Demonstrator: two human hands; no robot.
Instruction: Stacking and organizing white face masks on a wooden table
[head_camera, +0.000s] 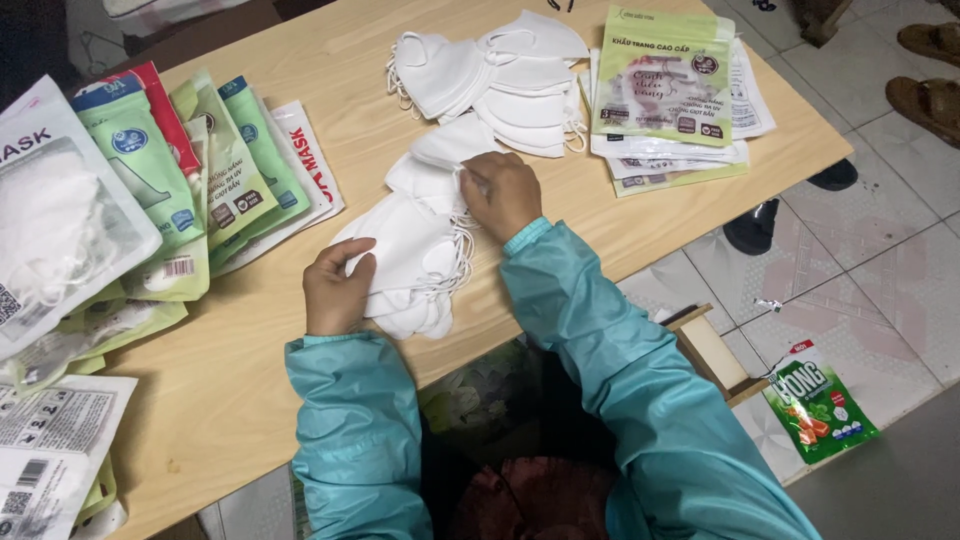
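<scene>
The left hand (335, 290) lies curled on the near end of a stack of white face masks (415, 250), its thumb and fingers closed over the edge of the top mask. The right hand (502, 193) rests at the far end of the same stack, its fingers bent and pinching a mask's edge where the ear loops gather. Both arms wear teal sleeves (600, 350).

The stack sits in the middle of a pale wooden counter (250, 380), near its front edge. Its long axis runs slantwise, from the near left by the left hand up to the far right by the right hand, with the ear loops trailing off the right side. A second pile of loose white masks (500, 75) lies farther back, just beyond the right hand. Green and white mask packets (150, 190) fan across the counter's left side, and another packet stack (665, 90) sits at the far right. Beyond the counter is a tiled floor (880, 260) with a green sachet (820, 400) and sandals (930, 90) on it.
</scene>
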